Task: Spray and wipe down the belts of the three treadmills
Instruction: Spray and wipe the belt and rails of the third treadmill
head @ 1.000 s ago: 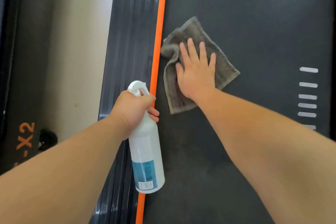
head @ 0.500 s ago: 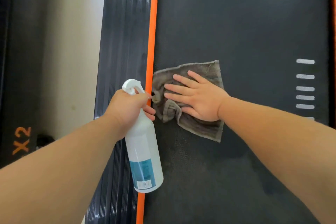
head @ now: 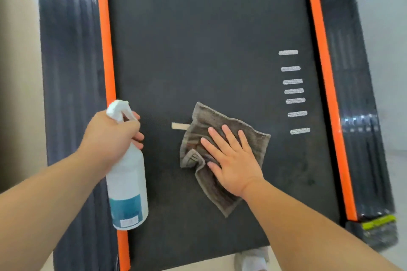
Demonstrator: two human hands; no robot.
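Note:
A dark grey treadmill belt (head: 198, 39) fills the view between two orange edge strips. My right hand (head: 231, 156) lies flat with straight fingers on a crumpled brown-grey cloth (head: 253, 138) near the belt's middle. My left hand (head: 112, 136) grips the neck of a white spray bottle (head: 127, 187) with a blue label, held over the left orange strip (head: 108, 61), nozzle pointing away from me. A small beige tab (head: 179, 126) shows beside the cloth's left edge.
Ribbed black side rails (head: 70, 72) flank the belt; the right rail (head: 356, 94) ends in a cap with a yellow-green mark (head: 377, 222). White dashes (head: 294, 91) mark the belt's right side. Pale floor lies on both sides. A light shoe (head: 253, 259) shows below the belt's rear edge.
My right hand has slid the cloth from the left orange strip rightward to the belt's middle. The view has shifted right, bringing the right rail and belt end into sight.

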